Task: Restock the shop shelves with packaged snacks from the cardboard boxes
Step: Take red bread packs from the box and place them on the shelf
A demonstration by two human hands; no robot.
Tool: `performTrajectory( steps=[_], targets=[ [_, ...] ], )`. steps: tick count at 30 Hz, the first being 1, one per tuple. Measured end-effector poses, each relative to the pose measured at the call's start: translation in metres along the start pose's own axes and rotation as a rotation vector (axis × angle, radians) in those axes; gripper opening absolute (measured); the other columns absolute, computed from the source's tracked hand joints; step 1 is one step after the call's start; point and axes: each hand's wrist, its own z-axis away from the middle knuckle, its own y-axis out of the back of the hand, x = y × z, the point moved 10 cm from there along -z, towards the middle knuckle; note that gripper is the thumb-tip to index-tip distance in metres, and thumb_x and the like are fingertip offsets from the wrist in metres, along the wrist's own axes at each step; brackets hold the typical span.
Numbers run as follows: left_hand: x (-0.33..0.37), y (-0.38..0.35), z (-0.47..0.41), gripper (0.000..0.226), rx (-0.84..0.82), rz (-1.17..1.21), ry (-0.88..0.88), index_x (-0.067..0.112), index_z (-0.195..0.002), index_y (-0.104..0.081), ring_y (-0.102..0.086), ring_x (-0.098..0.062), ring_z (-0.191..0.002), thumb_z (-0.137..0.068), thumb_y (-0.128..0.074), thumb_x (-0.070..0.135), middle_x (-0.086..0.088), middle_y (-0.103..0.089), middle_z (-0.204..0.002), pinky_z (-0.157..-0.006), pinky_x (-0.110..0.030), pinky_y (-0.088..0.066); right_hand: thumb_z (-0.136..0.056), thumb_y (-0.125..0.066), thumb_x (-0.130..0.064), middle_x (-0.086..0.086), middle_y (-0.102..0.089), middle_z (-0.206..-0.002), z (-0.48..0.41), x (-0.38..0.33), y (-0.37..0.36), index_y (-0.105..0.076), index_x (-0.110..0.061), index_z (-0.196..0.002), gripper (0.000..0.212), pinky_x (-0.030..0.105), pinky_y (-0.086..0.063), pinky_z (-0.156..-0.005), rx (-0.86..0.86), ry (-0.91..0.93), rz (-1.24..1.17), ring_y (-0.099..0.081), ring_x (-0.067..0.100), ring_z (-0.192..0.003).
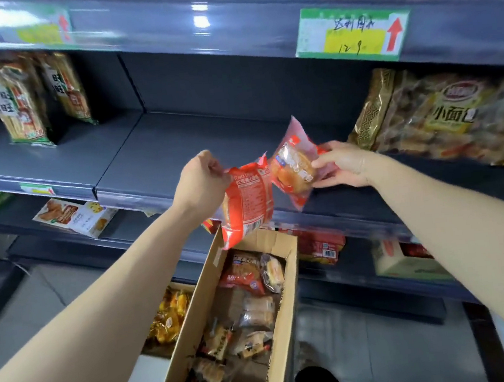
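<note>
Two red plastic snack packets held above the front lip of the bare dark-grey metal shelf (160,150), neither yet set down. Left hand (202,180) closed, pinching the top seam of the hanging red packet with its printed back outward (247,203). Right hand (342,163) gripping the side of the tilted red packet with a clear window showing a bun (293,165). Both directly over the open brown cardboard box (226,322), part-filled with mixed wrapped snacks. Likely risks: the thin seam pinch slipping, dropping the packet back into the box; the tilted packet, if released near the edge, sliding off the smooth shelf; crowding against the large gold bread bag (431,115) just beside the right hand.
</note>
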Motion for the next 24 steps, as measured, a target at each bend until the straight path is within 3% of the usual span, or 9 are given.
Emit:
performTrajectory(
  steps=[3,6,8,15,16,19,21,23,24],
  targets=[
    [0.010,-0.013,-0.012,0.022,0.036,0.068,0.000,0.014,-0.072,-0.046,-0.051,-0.023,-0.071,-0.084,-0.061,0.004,-0.005,-0.057,-0.076,-0.062,-0.033,-0.046,-0.091,-0.051,0.006,0.012,-0.058,-0.108,-0.019,-0.034,0.034,-0.045,-0.001,-0.125,0.035,0.046,-0.051,-0.089,0.105,0.041,0.195,-0.061,0.018,-0.082],
    [0.014,-0.027,-0.025,0.029,0.037,0.197,0.026,0.018,-0.067,-0.044,-0.056,-0.025,-0.075,-0.082,-0.062,0.000,-0.007,-0.059,-0.077,-0.079,-0.051,-0.053,-0.096,-0.047,-0.002,0.015,-0.052,-0.124,-0.038,-0.068,0.067,-0.048,-0.001,-0.123,0.027,0.038,-0.052,-0.086,0.236,0.093,0.341,-0.060,0.026,-0.104],
    [0.014,-0.038,-0.032,0.031,0.029,0.258,0.044,0.018,-0.067,-0.045,-0.057,-0.026,-0.077,-0.082,-0.062,-0.003,-0.003,-0.057,-0.073,-0.082,-0.054,-0.053,-0.097,-0.046,-0.004,0.018,-0.052,-0.124,-0.047,-0.086,0.081,-0.053,-0.001,-0.115,0.019,0.034,-0.051,-0.080,0.305,0.110,0.419,-0.057,0.032,-0.116],
    [0.009,-0.055,-0.053,0.032,0.052,0.344,0.065,0.020,-0.066,-0.046,-0.063,-0.040,-0.087,-0.080,-0.063,-0.003,-0.016,-0.062,-0.086,-0.083,-0.061,-0.051,-0.102,-0.038,-0.016,0.017,-0.047,-0.138,-0.073,-0.113,0.093,-0.043,-0.004,-0.137,0.037,0.030,-0.050,-0.087,0.326,0.120,0.695,-0.053,0.030,-0.120],
    [0.007,-0.056,-0.055,0.033,0.064,0.350,0.068,0.020,-0.066,-0.047,-0.063,-0.041,-0.091,-0.081,-0.063,-0.003,-0.016,-0.063,-0.087,-0.084,-0.060,-0.051,-0.102,-0.038,-0.019,0.016,-0.045,-0.140,-0.075,-0.114,0.093,-0.042,-0.005,-0.137,0.038,0.030,-0.051,-0.085,0.327,0.114,0.713,-0.052,0.029,-0.120],
    [0.007,-0.056,-0.059,0.033,0.094,0.367,0.067,0.019,-0.067,-0.047,-0.063,-0.033,-0.086,-0.082,-0.062,-0.006,-0.016,-0.064,-0.090,-0.086,-0.057,-0.052,-0.101,-0.041,-0.027,0.017,-0.049,-0.137,-0.078,-0.113,0.099,-0.045,-0.005,-0.135,0.041,0.023,-0.043,-0.059,0.376,0.088,0.748,-0.053,0.029,-0.116],
    [0.007,-0.059,-0.060,0.033,0.091,0.385,0.070,0.018,-0.067,-0.047,-0.061,-0.027,-0.083,-0.083,-0.061,-0.007,-0.014,-0.064,-0.089,-0.087,-0.056,-0.052,-0.101,-0.042,-0.028,0.019,-0.049,-0.138,-0.082,-0.114,0.103,-0.045,-0.002,-0.134,0.042,0.027,-0.041,-0.055,0.397,0.095,0.761,-0.051,0.030,-0.122],
    [0.009,-0.062,-0.060,0.032,0.088,0.377,0.066,0.017,-0.068,-0.046,-0.061,-0.026,-0.082,-0.083,-0.060,-0.007,-0.013,-0.065,-0.089,-0.087,-0.054,-0.052,-0.102,-0.041,-0.025,0.017,-0.045,-0.141,-0.082,-0.118,0.105,-0.042,-0.001,-0.136,0.042,0.030,-0.041,-0.070,0.425,0.127,0.760,-0.045,0.029,-0.129],
    [0.010,-0.063,-0.060,0.032,0.089,0.376,0.062,0.018,-0.068,-0.046,-0.061,-0.025,-0.081,-0.083,-0.060,-0.007,-0.013,-0.066,-0.088,-0.087,-0.053,-0.053,-0.102,-0.040,-0.025,0.015,-0.043,-0.143,-0.081,-0.119,0.106,-0.040,-0.003,-0.138,0.042,0.025,-0.036,-0.081,0.438,0.148,0.732,-0.042,0.027,-0.131]
  ],
)
